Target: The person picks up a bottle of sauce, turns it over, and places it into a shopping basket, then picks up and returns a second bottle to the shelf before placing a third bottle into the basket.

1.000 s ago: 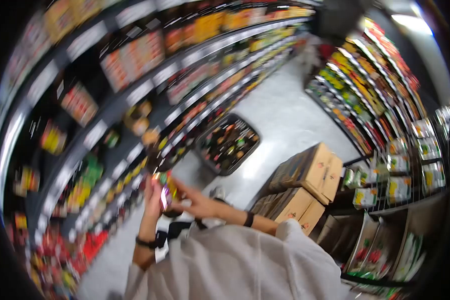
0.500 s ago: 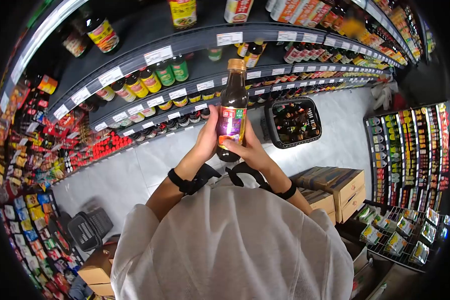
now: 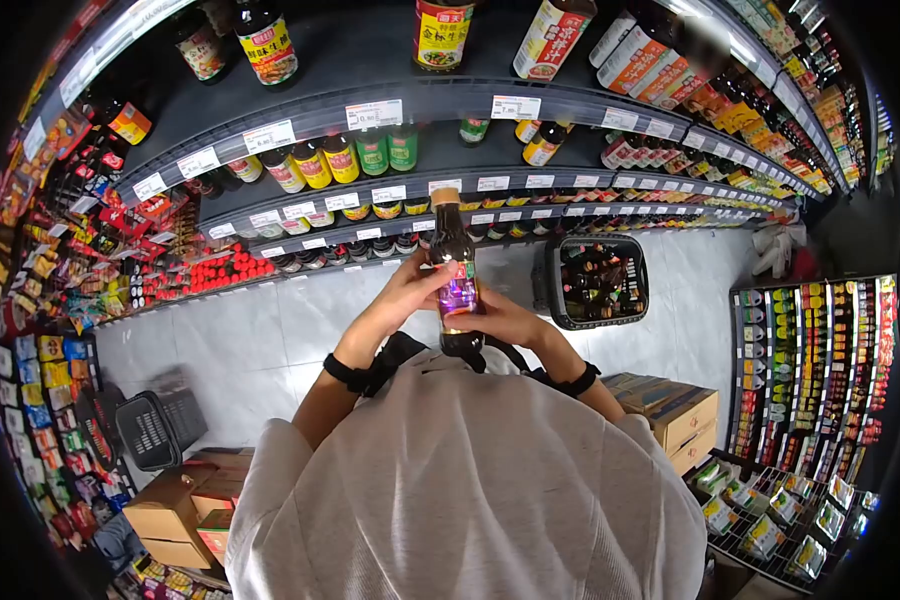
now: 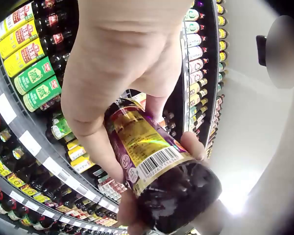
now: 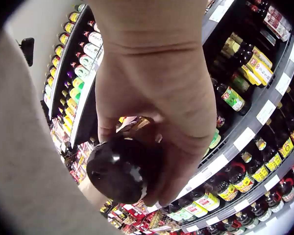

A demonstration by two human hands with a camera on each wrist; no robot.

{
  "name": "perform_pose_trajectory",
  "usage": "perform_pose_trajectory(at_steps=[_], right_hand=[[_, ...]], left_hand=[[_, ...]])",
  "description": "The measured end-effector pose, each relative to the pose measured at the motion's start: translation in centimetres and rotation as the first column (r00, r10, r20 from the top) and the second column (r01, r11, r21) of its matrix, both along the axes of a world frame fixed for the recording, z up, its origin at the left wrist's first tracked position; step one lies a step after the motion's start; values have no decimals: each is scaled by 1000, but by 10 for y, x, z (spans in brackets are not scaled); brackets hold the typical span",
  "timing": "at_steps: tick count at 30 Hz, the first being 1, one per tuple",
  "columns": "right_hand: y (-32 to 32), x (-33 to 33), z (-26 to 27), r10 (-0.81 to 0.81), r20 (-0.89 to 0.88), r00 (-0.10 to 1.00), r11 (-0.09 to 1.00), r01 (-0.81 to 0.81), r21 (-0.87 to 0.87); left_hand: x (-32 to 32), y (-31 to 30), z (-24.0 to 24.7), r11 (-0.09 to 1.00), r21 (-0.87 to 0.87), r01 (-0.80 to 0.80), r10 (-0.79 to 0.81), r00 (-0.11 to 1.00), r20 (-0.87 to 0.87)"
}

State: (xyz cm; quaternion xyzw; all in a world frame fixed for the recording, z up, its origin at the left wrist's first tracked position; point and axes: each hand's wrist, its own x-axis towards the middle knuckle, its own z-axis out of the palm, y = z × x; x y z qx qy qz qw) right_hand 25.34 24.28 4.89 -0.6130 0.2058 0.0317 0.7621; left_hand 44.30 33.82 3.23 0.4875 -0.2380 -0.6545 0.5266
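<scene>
Both hands hold a dark soy sauce bottle in front of the chest, its tan cap pointing toward the shelves. My left hand grips it at the upper label, thumb across the front. Lower down, my right hand holds the bottle near its base, with the thumb over the label's bottom edge. The left wrist view shows the bottle's back label, yellow with a barcode, between fingers of both hands. In the right wrist view the round dark base faces the camera, and the right hand wraps round its side.
Shelves of bottled sauces with price tags curve across the front. A black basket of bottles stands on the floor at right; another dark basket is at left. Cardboard boxes stand at right, beside a wire rack of packets.
The head view has swung round and steadied to face the shelves. Since half a second ago the bottle has come down closer to the body, and the left hand has shifted higher on it.
</scene>
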Motion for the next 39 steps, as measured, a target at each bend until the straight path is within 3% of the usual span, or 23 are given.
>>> perform_pose_trajectory(at_steps=[5,8,18,24,27,29,31,32,34,35,36,39], right_hand=[[-16,1,11,121,-23,992,992,-121,26],[-21,-3,9,86,-58,995,993,-80,91],[-34,-2,15,175,-166,971,984,-166,64],[-34,2,-11,59,-14,998,996,-59,-60],[-43,7,-24,143,-7,990,972,-141,-188],[-50,9,-34,-31,-195,980,885,-64,-461],[-63,9,-64,-134,-220,966,864,5,-504],[-68,10,-79,-138,-125,983,888,67,-455],[-77,13,-105,-184,-169,968,821,57,-568],[-82,12,-116,-216,-189,958,781,53,-622],[-87,6,-126,-230,-53,972,759,145,-634],[-102,-25,-135,-395,-123,910,679,199,-706]], left_hand=[[-2,-6,8,1000,-11,0,1,994,111],[-4,-13,12,999,-10,40,-38,989,142],[-6,-18,17,997,52,57,-63,990,127],[-8,-25,1,992,116,-43,20,981,192],[2,-42,-14,998,55,0,-24,899,437],[10,-57,-2,979,179,93,-181,798,575],[6,-67,2,1000,2,12,-10,654,756],[5,-75,-5,999,-23,36,-3,592,806],[3,-91,-24,993,-69,96,17,459,888],[2,-98,-24,992,-84,97,31,455,890],[-1,-105,-25,990,-100,99,45,453,890],[-1,-126,-25,991,-132,-17,128,400,907]])
